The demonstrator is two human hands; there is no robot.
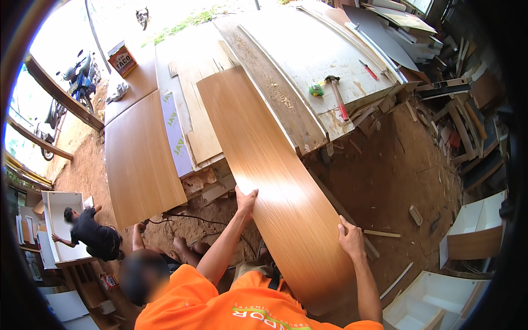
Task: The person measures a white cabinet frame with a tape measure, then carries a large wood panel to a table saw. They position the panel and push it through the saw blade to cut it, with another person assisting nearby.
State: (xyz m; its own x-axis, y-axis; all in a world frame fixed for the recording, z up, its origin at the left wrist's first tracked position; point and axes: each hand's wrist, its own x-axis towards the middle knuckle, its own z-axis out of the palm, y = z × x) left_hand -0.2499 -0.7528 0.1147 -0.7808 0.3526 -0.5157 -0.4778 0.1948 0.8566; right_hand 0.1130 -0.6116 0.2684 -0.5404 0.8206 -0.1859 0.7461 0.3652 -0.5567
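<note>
A long wood-grain panel [269,170] slopes from the worktable toward my body, its far end lying over the boards there. My left hand [247,202] grips its left edge, thumb on the top face. On the opposite edge, nearer to me, my right hand [350,238] holds on, also with the thumb on top. Fingers under the panel are hidden. Left of it lies a wider wood-grain panel [140,159], with a co-worker's hand [139,227] at its near edge. Between the two panels are a pale plywood strip [201,118] and a purple printed strip [175,132].
A hammer [337,99], a green tape measure [316,89] and a red-handled tool [367,70] lie on the white tabletop [291,55]. Scrap wood [467,121] piles up at right, above white cabinets [440,300]. A person in dark clothes [96,234] works at a white cabinet [60,220].
</note>
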